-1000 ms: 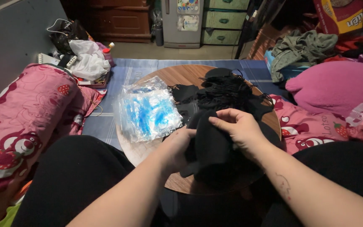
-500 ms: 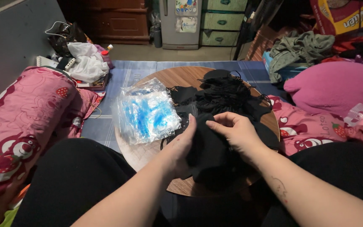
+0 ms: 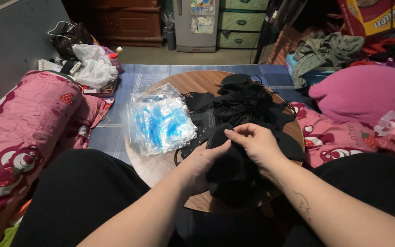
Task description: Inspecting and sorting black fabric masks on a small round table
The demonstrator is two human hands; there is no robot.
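- The round wooden surface point(image 3: 170, 87) sat mid-frame, pink bedding point(image 3: 28, 132) at left, drawers upper centre.
- Your left hand point(image 3: 202, 162) and right hand point(image 3: 257, 144) met low centre, fingers point(image 3: 236, 133) pinching a black cloth piece point(image 3: 227, 171) beside the black pile point(image 3: 248, 103) and clear packets point(image 3: 158, 121).

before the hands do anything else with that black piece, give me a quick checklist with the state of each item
1. Both hands on the piece: left hand and right hand pinch the black fabric piece at its top edge. Ok.
2. Piece separated from the pile of black pieces: they overlap in the dark. Cannot tell.
3. Clear plastic bags within reach: lying on the round wooden table, beside the left hand. Ok.
4. Free table space near the hands: a bare strip under the bags. Ok.
5. Straps untangled: loops show on the pile, too dark to follow. Cannot tell.
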